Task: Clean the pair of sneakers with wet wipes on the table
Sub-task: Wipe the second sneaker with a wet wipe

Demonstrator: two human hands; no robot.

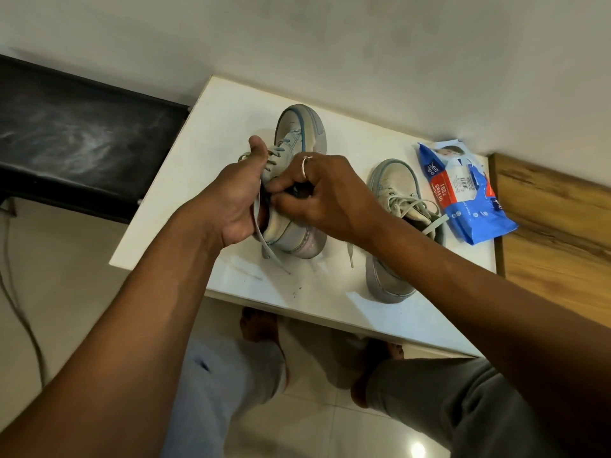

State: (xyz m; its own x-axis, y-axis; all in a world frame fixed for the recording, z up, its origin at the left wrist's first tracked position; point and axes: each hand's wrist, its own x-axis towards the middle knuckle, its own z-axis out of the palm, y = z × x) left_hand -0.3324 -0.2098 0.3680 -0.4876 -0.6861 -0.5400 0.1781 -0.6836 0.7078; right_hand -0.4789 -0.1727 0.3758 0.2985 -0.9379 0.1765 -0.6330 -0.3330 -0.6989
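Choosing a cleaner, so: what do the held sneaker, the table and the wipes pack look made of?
Held sneaker: matte pale upper, probably leather or synthetic; smooth, rubbery-looking sole rim. Table: glossy white top, perhaps laminate, with faint reflections. Wipes pack: shiny, crinkled printed plastic film.
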